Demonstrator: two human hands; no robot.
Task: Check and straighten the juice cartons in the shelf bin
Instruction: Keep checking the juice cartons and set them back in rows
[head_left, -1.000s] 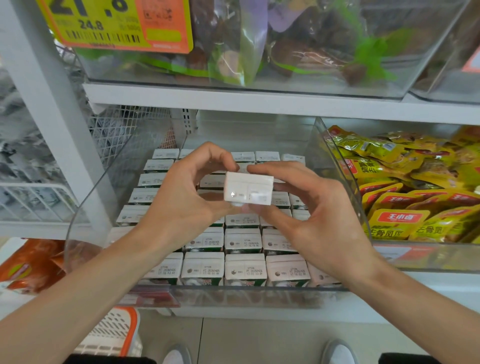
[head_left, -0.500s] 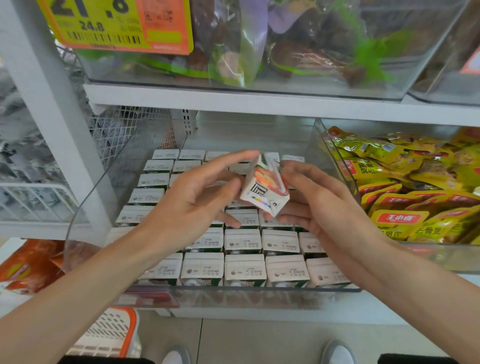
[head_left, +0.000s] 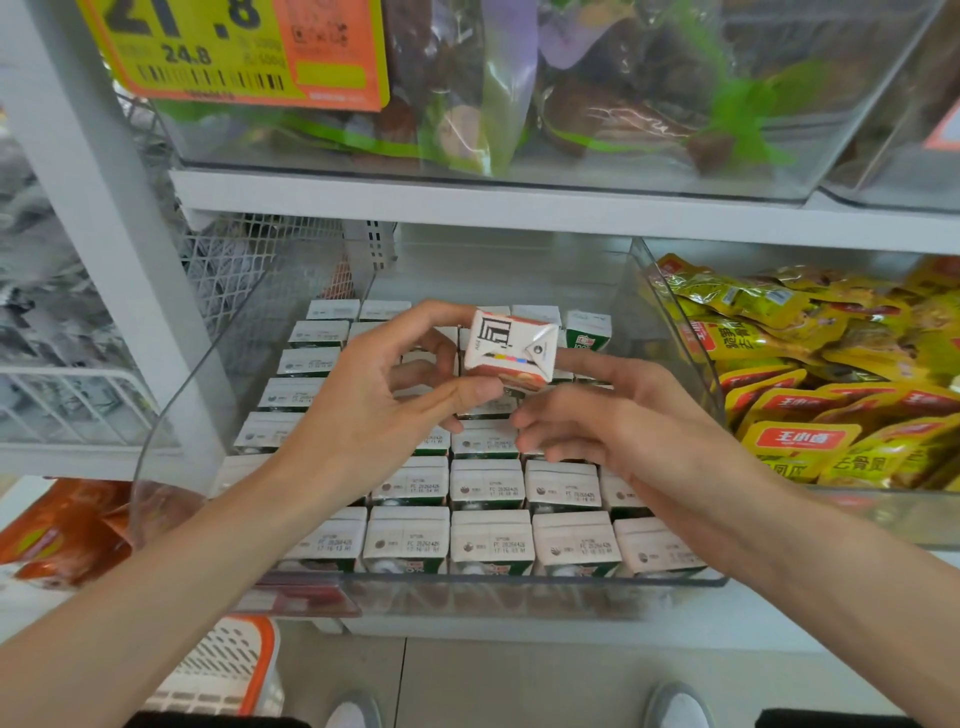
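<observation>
A clear plastic shelf bin (head_left: 171, 431) holds several rows of small white-topped juice cartons (head_left: 488, 540), standing upright with printed date codes on top. My left hand (head_left: 374, 410) pinches one small carton (head_left: 511, 348) between thumb and fingers above the middle rows, its folded bottom with a colour strip turned toward me. My right hand (head_left: 618, 421) hovers just below and right of that carton with loosely bent fingers, holding nothing. One carton (head_left: 587, 330) at the back right shows its green side.
A second clear bin (head_left: 675, 322) of yellow snack packets (head_left: 800, 431) sits to the right. A white shelf board (head_left: 519, 208) with bagged goods and a price tag (head_left: 234, 52) hangs close above. A white-orange basket (head_left: 228, 670) stands on the floor below left.
The carton passed from both hands into my left hand alone and was turned bottom-up toward me. My right hand let go and dropped lower.
</observation>
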